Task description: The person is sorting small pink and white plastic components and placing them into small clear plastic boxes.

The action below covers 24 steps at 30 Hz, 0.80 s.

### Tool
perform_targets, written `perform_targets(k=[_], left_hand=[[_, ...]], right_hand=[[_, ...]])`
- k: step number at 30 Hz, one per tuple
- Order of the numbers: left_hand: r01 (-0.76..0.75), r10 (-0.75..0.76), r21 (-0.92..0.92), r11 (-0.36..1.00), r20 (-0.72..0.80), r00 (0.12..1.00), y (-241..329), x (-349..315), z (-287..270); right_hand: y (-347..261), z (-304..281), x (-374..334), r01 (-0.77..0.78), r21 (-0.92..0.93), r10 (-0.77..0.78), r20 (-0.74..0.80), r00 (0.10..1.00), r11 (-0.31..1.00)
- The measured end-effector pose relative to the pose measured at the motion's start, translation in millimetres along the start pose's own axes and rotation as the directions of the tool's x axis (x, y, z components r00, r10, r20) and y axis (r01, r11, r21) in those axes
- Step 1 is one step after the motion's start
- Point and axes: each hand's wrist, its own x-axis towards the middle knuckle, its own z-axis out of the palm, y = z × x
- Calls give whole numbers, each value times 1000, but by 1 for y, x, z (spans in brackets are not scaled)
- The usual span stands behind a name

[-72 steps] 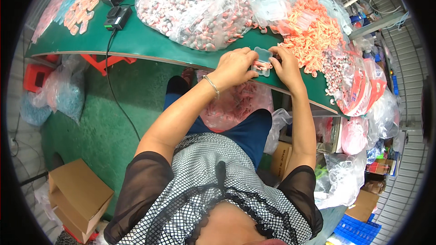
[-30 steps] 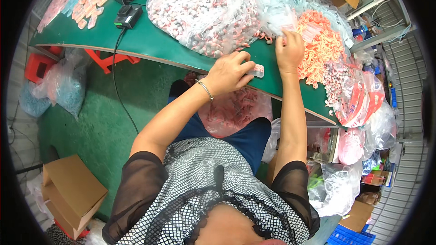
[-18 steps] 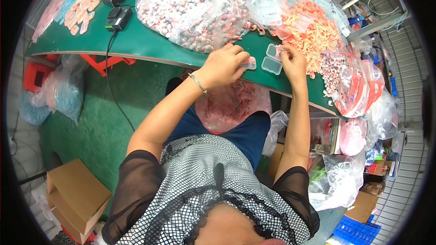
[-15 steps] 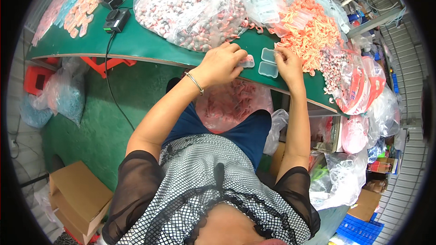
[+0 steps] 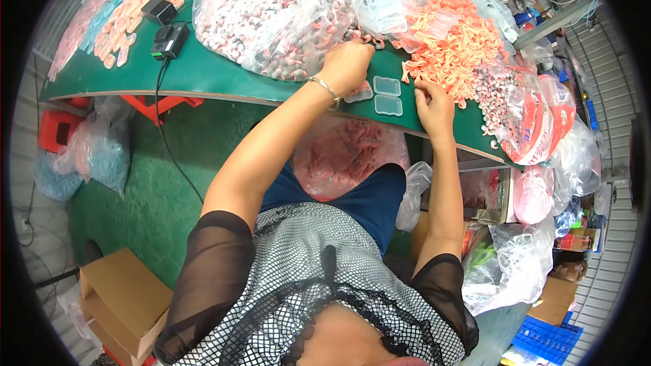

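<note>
An open clear plastic case (image 5: 388, 105), in two joined halves, lies flat on the green table between my hands. My left hand (image 5: 346, 68), with a bangle at its wrist, has its fingers curled at the edge of a heap of small pink-and-grey curved pieces (image 5: 354, 32); what they grip is hidden. Partly under that hand sits a small clear case with pink contents (image 5: 361, 91). Right of the open case, my right hand (image 5: 436, 112) is closed, thumb against fingers, just below a pile of orange looped pieces (image 5: 451, 44). I cannot make out anything in it.
A big clear bag (image 5: 271, 20) of pink-and-grey pieces fills the table's back. Black adapters (image 5: 168, 39) with a cable stand at left, beside rows of filled cases (image 5: 115, 37). A red-and-white bag (image 5: 536, 122) lies at right. Below the table hangs a pink bag (image 5: 349, 156).
My left hand has moved up and right to the pink-and-grey heap. My right hand has left the open case and sits lower right. The open case now rests untouched, slightly further left.
</note>
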Motion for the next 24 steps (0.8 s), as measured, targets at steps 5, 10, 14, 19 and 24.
perform_targets(k=[5, 10, 14, 19, 24], left_hand=[[15, -14, 14, 1000, -92, 996, -3, 27, 28], [97, -101, 172, 980, 14, 995, -2, 51, 45], [81, -70, 162, 983, -72, 995, -2, 52, 49], [-40, 45, 61, 997, -95, 994, -12, 48, 48], [37, -40, -77, 996, -34, 999, -11, 48, 39]], right_hand=[[-6, 6, -9, 106, 66, -103, -49, 994, 992], [-22, 3, 0, 445, -22, -443, 68, 894, 895], [-16, -6, 3, 494, -27, -485, 154, 861, 869], [-22, -24, -20, 458, -118, -440, 153, 885, 881], [-22, -19, -38, 409, -160, -405, 61, 912, 898]])
